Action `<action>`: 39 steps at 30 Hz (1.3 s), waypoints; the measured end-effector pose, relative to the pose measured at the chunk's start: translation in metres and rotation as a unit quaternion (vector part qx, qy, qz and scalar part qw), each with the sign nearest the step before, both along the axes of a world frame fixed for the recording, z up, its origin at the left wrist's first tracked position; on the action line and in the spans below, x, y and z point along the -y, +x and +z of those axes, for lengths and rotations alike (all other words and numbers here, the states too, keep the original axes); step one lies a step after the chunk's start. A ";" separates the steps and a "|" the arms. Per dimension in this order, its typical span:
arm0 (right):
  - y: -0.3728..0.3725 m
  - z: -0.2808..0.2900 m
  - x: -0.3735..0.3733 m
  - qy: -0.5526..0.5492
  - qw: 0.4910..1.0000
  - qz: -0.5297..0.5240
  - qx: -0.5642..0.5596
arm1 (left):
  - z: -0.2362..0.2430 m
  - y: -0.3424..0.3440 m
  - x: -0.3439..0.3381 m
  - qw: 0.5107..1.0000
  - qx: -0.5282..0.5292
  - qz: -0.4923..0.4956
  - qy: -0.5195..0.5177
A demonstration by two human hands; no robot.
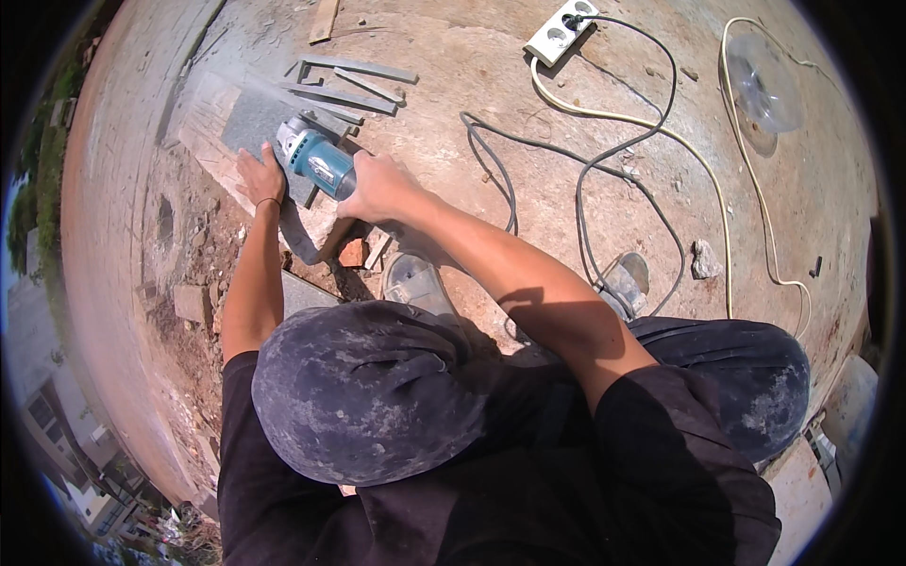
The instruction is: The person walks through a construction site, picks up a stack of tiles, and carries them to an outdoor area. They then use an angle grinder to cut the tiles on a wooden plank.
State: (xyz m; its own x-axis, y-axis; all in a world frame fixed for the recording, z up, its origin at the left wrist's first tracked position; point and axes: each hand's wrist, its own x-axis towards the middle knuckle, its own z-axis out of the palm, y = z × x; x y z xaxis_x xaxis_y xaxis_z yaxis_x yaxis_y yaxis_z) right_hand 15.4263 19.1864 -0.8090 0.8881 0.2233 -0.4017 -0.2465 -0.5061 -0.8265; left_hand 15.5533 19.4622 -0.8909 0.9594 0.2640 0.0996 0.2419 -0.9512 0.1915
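My right hand [382, 189] is wrapped round the rear body of a teal angle grinder [321, 162]. The grinder's silver head lies over a grey tile [250, 118], and pale dust hangs over the far side of the tile. Its disc is hidden from here. Just left of the grinder head, my left hand [260, 177] rests flat with fingers apart, at the near left edge of the tile. Under the tile is a dusty, pale block [311, 226]. Several narrow grey cut strips [344, 97] lie scattered to the right of the tile.
A white power strip [561, 33] lies at the far right with a dark plug in it. A dark cable [590, 165] loops over the dusty ground beside a cream cable [698, 156]. Clear plastic [763, 83], a stone [705, 259] and broken brick [354, 252] lie about.
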 end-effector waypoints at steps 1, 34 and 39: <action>0.000 0.001 0.001 0.002 1.000 0.003 -0.002 | 0.000 0.000 0.000 1.000 0.001 0.000 0.000; -0.020 -0.004 0.015 0.028 0.999 -0.006 0.023 | -0.001 0.003 -0.006 1.000 0.004 -0.009 0.003; -0.027 -0.016 0.017 0.038 0.998 -0.025 0.044 | -0.003 0.003 -0.004 1.000 0.003 -0.015 0.001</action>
State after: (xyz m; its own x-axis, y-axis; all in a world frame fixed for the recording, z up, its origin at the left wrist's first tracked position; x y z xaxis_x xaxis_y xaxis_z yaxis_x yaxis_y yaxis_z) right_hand 15.3994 19.1692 -0.8251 0.9299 0.2041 -0.3059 -0.1958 -0.4294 -0.8817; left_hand 15.5566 19.4660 -0.8934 0.9660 0.2357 0.1060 0.2129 -0.9584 0.1901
